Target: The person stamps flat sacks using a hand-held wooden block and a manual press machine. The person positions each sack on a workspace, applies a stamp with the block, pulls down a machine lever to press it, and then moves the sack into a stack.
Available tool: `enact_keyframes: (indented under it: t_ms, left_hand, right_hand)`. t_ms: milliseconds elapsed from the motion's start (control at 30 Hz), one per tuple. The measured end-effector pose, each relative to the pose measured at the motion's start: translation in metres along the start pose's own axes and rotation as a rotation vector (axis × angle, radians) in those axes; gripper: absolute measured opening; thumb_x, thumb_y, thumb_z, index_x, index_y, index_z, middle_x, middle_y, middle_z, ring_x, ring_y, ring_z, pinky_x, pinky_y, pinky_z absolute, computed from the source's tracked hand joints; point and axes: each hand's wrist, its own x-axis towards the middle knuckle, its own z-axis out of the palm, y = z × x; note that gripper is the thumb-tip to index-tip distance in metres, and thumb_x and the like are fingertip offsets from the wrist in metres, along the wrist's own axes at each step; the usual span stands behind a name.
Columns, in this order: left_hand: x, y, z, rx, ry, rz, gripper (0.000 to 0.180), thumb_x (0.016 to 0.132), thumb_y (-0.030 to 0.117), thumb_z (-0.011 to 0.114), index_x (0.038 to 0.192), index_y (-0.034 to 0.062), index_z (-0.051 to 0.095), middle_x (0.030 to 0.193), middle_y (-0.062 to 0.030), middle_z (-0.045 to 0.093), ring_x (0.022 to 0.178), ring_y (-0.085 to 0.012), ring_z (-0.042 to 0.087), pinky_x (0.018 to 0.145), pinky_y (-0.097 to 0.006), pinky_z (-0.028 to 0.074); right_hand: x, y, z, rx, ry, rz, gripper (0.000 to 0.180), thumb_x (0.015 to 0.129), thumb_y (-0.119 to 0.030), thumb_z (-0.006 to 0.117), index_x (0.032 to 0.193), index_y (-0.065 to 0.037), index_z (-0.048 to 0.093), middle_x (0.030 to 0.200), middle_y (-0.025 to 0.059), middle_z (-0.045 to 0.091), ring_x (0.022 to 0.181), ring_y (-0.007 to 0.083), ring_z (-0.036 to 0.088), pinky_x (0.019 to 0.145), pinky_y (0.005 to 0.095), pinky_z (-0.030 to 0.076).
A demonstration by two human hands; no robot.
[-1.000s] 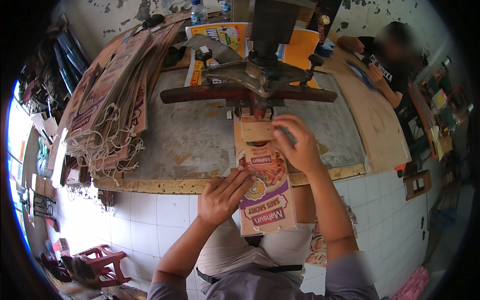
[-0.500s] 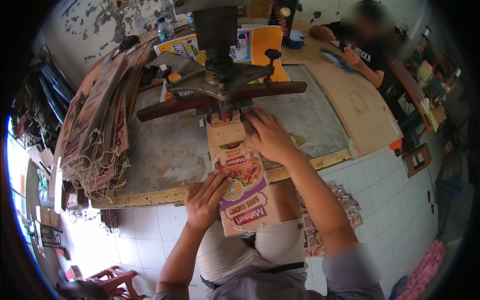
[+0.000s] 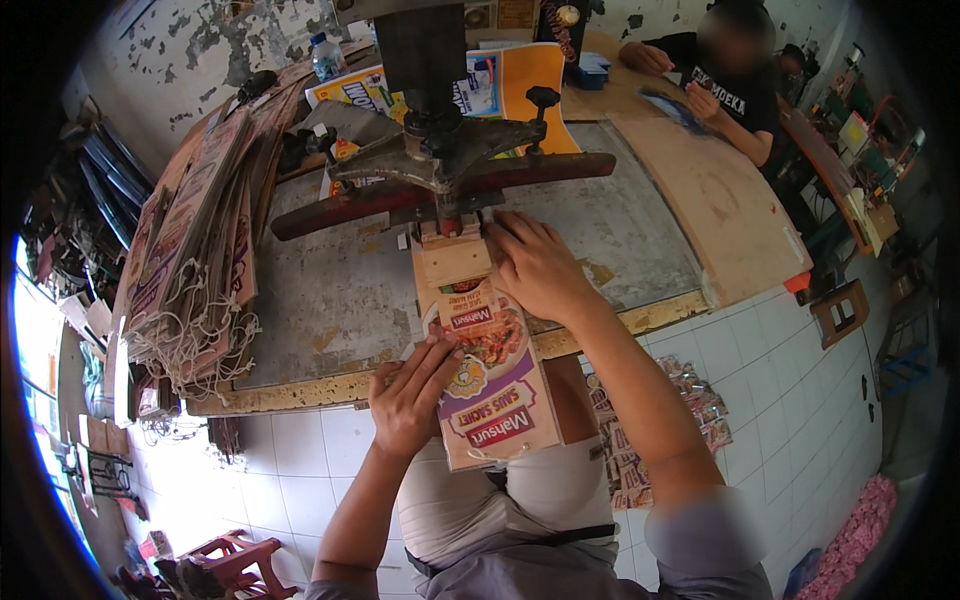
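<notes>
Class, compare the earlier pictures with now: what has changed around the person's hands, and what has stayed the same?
The right hand, first curled with thumb and fingers apart, has flattened and stretched forward beside the pale rectangular wooden block. The camera view has shifted too. The left hand stays with its fingers across the long tan-and-purple printed card; the dark metal press with reddish crossbar looks unchanged.

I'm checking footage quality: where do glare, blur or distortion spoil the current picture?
Head view throughout: glare washes out white tiles at lower left; the co-worker's face and right sleeve's outer edge are blurred; the table's front edge bows slightly; the left hand and right hand look fairly sharp.
</notes>
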Motion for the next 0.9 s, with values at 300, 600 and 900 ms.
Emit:
enact_keyframes:
  t_ms: [300,600,900]
  left_hand:
    - [0.001,0.0,-0.002,-0.003,-0.015,-0.008,0.036,0.094,0.021,0.074,0.13,0.0186,0.077,0.14,0.0003,0.077,0.132,-0.0134,0.072,0.1,-0.033,0.043]
    - [0.001,0.0,-0.002,0.005,-0.019,-0.009,0.036,0.094,0.021,0.074,0.129,0.0191,0.077,0.141,0.0019,0.077,0.132,-0.0125,0.072,0.099,-0.032,0.043]
    - [-0.002,-0.004,-0.003,0.018,-0.014,0.004,0.035,0.094,0.021,0.073,0.128,0.0187,0.077,0.139,0.0015,0.078,0.13,-0.0131,0.073,0.097,-0.032,0.044]
  right_hand:
    - [0.005,0.002,0.001,0.052,0.011,0.008,0.047,0.097,-0.022,0.064,0.14,-0.001,0.064,0.147,0.0203,0.064,0.141,0.0373,0.056,0.116,0.0522,0.046]
    - [0.028,0.024,-0.015,0.271,-0.078,-0.021,0.032,0.095,-0.01,0.068,0.125,0.0,0.074,0.131,0.0184,0.071,0.127,0.0383,0.065,0.11,0.0484,0.053]
    - [0.037,0.018,-0.019,0.19,-0.096,-0.081,0.029,0.095,-0.012,0.071,0.12,0.002,0.075,0.117,0.0179,0.074,0.113,0.0389,0.07,0.098,0.0472,0.059]
